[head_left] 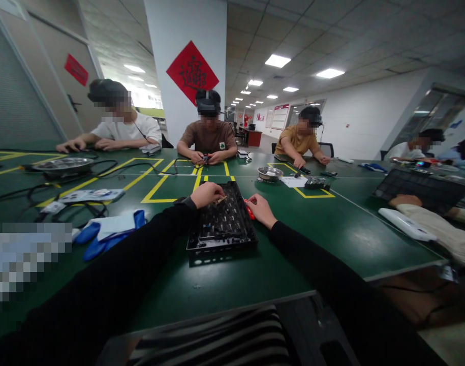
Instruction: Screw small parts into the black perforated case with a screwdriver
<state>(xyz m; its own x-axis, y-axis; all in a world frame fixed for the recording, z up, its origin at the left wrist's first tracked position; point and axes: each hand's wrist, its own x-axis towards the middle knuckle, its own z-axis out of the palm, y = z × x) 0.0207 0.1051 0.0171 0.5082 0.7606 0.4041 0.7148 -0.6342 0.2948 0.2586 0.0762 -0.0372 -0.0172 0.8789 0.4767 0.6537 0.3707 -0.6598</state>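
Note:
A black rectangular plastic housing [222, 218] lies on the green table before me, its hollow inside facing up, with several small pale posts or parts showing. My left hand [207, 194] is over its far left side, fingers pinched together. A small tan piece [220, 200] shows at those fingertips, too small to name. Just beyond the right wall of the housing, my right hand [261, 210] has its fingers closed on a glossy red object [250, 209]. Most of that object is hidden by the hand, so its kind is unclear.
Blue-and-white gloves [112, 231] and black cables [98, 206] lie to the left. A round metal dish [270, 173] stands beyond on the right. A white elongated device [406, 224] lies near a co-worker's sleeve [434, 223]. Several people sit around the table.

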